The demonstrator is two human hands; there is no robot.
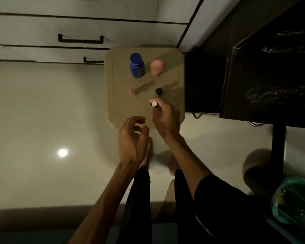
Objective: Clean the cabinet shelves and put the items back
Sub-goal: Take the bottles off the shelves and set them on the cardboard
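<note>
small white-capped bottle [154, 104] stands upright on the tan tabletop [173, 81], pinched by the right hand [165, 117]. left hand [133, 136] hovers just beside, fingers loosely curled, holding nothing. blue bottle [137, 66], pink bottle [157, 66], dark-capped bottle [158, 91] and small pink item [132, 91] stand farther back. judgement: items still off the shelves; putting back not finished. shelf cleaning cannot be judged.

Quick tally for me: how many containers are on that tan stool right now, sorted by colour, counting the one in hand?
Blue: 1, the blue bottle
Pink: 2, the large pink bottle and the small pink bottle
Black-capped: 1, the small black-capped bottle
White-capped: 1, the small white-capped bottle, pinched by the right hand
Total: 5 on the tan stool
</note>
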